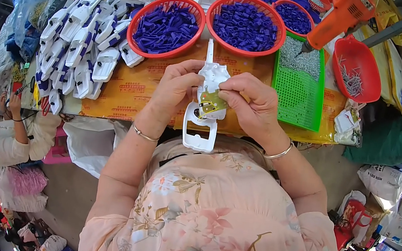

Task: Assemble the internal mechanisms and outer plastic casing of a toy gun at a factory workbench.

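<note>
Between my two hands, above the table's near edge, is a white plastic housing (214, 74) with a narrow stem pointing away from me and an open frame at its near end. My left hand (179, 82) grips its left side between thumb and fingers. A small green-yellow circuit board (208, 105) lies over the middle of the housing. My right hand (254, 99) is closed in a pinch at the right edge of the board and housing. Its fingertips partly cover the board, so I cannot tell whether it is fully seated.
Red baskets (162, 55) of blue plastic parts stand beyond my hands. White-and-blue assemblies (77, 43) are piled at left. Right are a green tray (295, 107) of screws, a red dish (368, 91) with longer screws and an orange power screwdriver (344, 17). Another person (11, 138) works far left.
</note>
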Demonstrator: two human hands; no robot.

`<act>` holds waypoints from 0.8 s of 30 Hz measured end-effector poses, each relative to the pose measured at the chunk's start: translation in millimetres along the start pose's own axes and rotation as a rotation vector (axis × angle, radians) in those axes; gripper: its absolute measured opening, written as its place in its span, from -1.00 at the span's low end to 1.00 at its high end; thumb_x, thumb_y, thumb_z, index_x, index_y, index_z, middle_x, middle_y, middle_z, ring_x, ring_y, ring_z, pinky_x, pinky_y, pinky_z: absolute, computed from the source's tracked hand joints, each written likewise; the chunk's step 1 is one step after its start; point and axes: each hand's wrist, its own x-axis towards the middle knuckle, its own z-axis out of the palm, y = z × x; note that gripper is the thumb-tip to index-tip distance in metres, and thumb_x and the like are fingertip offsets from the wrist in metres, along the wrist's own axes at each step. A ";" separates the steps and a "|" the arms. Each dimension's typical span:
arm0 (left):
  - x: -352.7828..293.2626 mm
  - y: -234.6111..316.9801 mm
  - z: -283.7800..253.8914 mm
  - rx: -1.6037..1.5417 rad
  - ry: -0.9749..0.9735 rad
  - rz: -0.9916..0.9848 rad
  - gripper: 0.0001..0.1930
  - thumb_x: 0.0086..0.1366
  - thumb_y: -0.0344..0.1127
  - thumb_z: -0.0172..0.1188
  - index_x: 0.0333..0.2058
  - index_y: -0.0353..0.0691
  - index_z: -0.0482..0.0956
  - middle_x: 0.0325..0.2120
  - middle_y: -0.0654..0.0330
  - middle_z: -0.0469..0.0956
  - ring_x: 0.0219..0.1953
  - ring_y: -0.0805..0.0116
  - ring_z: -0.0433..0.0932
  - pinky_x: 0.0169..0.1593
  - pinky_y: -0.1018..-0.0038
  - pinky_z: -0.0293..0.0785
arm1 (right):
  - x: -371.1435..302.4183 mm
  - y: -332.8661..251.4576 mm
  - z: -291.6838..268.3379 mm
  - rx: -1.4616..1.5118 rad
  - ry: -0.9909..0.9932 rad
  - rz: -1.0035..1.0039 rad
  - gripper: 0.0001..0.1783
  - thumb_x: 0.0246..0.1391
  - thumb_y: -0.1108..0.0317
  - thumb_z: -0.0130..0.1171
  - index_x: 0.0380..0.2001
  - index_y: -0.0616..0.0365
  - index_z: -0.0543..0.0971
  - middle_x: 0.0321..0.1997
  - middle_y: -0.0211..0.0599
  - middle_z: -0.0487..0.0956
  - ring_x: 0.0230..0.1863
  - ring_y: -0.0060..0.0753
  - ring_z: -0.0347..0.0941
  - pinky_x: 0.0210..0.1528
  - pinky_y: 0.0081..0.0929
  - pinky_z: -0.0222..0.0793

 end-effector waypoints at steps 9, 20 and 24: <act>7.2 13.2 8.9 0.285 0.146 0.311 -0.69 0.11 -0.60 -0.01 -0.15 -0.39 0.54 -0.34 0.27 0.58 -0.37 0.63 0.51 -0.33 0.68 0.43 | -9.2 -5.5 -7.3 -0.203 -0.146 -0.316 -0.81 -0.12 0.58 0.26 -0.36 0.17 0.58 -0.37 -0.28 0.53 -0.36 -0.29 0.46 -0.34 -0.48 0.40; 1.2 -3.1 8.4 0.406 -0.004 0.187 -0.68 0.15 -0.57 -0.01 -0.09 -0.37 0.50 -0.31 0.29 0.55 -0.35 0.60 0.47 -0.25 0.63 0.42 | -16.6 3.8 -11.2 0.176 0.133 0.301 -0.95 0.07 0.56 0.14 -0.37 0.31 0.56 -0.46 -0.46 0.53 -0.49 -0.74 0.40 -0.49 -0.74 0.34; -6.9 -21.3 12.5 0.024 0.013 -0.080 -0.64 0.13 -0.51 -0.03 -0.07 -0.44 0.48 -0.31 0.18 0.57 -0.35 0.52 0.54 -0.28 0.58 0.49 | -19.1 21.0 -6.4 0.010 0.131 0.272 -0.95 0.04 0.56 0.16 -0.38 0.29 0.56 -0.51 -0.36 0.52 -0.51 -0.63 0.43 -0.50 -0.66 0.34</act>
